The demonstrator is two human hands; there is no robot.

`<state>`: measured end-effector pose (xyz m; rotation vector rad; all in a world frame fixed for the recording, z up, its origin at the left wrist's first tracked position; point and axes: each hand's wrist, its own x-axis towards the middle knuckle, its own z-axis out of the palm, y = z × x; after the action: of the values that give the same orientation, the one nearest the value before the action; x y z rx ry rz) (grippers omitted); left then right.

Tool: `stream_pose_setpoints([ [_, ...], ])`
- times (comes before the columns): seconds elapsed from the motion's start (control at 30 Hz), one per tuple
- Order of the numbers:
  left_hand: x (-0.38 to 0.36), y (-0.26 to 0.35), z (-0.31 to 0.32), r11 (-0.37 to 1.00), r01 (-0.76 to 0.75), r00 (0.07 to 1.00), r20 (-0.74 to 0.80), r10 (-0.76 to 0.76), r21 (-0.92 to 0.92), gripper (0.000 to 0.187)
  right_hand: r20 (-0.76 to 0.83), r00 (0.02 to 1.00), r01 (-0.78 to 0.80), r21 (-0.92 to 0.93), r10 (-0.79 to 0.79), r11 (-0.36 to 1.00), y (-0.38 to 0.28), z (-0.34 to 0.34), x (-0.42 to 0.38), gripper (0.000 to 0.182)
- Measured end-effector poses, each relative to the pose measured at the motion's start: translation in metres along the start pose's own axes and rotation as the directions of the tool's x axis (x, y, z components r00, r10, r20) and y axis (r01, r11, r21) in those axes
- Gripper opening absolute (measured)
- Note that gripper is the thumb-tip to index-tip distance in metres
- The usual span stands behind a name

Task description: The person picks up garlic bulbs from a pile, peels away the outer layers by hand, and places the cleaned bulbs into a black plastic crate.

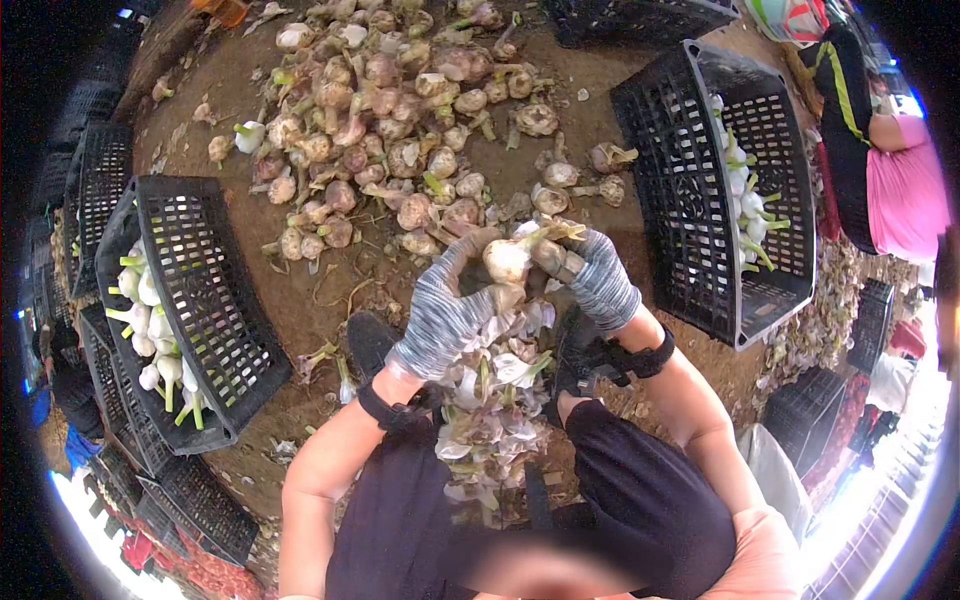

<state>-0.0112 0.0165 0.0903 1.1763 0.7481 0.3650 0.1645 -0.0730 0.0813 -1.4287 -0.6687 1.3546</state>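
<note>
Both of my hands wear grey gloves and meet around one garlic bulb [508,261] above the middle of the ground. My left hand [445,300] has its fingers closed on the bulb's left side and underside. At the bulb's upper right, beside its dry stem, my right hand [590,275] grips with thumb and fingers pressed together. Some skin on the bulb looks pale and partly loose. Beneath the hands, between my legs, lies a heap of peeled skins [495,400]. A large pile of unpeeled, dirty garlic bulbs [380,110] spreads out just beyond the hands.
Black crates with whitish, trimmed garlic stand at the left [210,300] and at the right [680,190]. Another black crate [640,18] is at the top edge. A person in pink [905,195] is at the far right. Stacked crates [100,180] line the left side.
</note>
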Motion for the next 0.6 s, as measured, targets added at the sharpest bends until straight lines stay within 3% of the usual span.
stream_pose_setpoints([
  [0.03,0.001,0.000,-0.003,1.000,0.014,1.000,0.020,-0.014,-0.011,0.064,0.034,0.999,0.013,-0.030,-0.012,0.999,-0.001,-0.002,0.000,0.028],
  [0.1,0.002,0.002,-0.005,0.897,0.292,0.954,0.170,-0.247,-0.333,0.063,0.026,1.000,-0.017,0.001,0.017,1.000,-0.001,-0.003,-0.003,0.028],
  [0.23,0.001,0.000,-0.001,0.878,0.291,0.956,0.153,-0.250,-0.379,0.063,-0.024,1.000,-0.018,-0.034,0.017,0.999,-0.006,-0.001,-0.001,0.025],
  [0.3,-0.001,-0.011,0.003,0.998,-0.061,0.998,-0.014,0.061,0.011,0.063,-0.063,0.997,-0.043,-0.075,0.038,0.996,-0.007,0.006,0.001,0.024],
  [0.33,0.000,-0.013,0.002,0.998,-0.061,0.998,-0.013,0.061,0.011,0.063,-0.103,0.993,-0.071,-0.114,0.059,0.991,-0.008,0.009,0.002,0.024],
  [0.4,0.002,-0.014,-0.001,0.915,-0.209,0.973,-0.025,0.231,0.344,0.065,-0.113,0.990,-0.085,-0.044,0.079,0.995,-0.008,0.014,0.000,0.023],
  [0.43,0.003,-0.014,0.005,0.991,-0.115,0.989,-0.086,0.121,0.064,0.061,-0.116,0.991,-0.068,-0.036,0.063,0.997,-0.009,0.015,-0.001,0.023],
  [0.47,0.003,-0.013,0.003,0.991,-0.115,0.989,-0.087,0.120,0.065,0.061,-0.120,0.992,-0.050,-0.029,0.047,0.998,-0.009,0.016,-0.002,0.023],
  [0.53,0.005,-0.010,-0.005,0.931,0.129,0.992,0.045,-0.121,-0.340,0.052,-0.124,0.991,-0.052,-0.016,0.049,0.999,-0.013,0.021,-0.007,0.024],
  [0.57,0.010,-0.015,-0.009,0.982,0.128,0.991,0.060,-0.121,-0.135,0.047,-0.132,0.990,-0.052,-0.001,0.051,0.999,-0.014,0.023,-0.009,0.024],
  [0.6,0.011,-0.014,-0.007,0.983,0.127,0.991,0.057,-0.121,-0.135,0.047,-0.129,0.990,-0.052,0.000,0.051,0.999,-0.010,0.023,-0.009,0.024],
])
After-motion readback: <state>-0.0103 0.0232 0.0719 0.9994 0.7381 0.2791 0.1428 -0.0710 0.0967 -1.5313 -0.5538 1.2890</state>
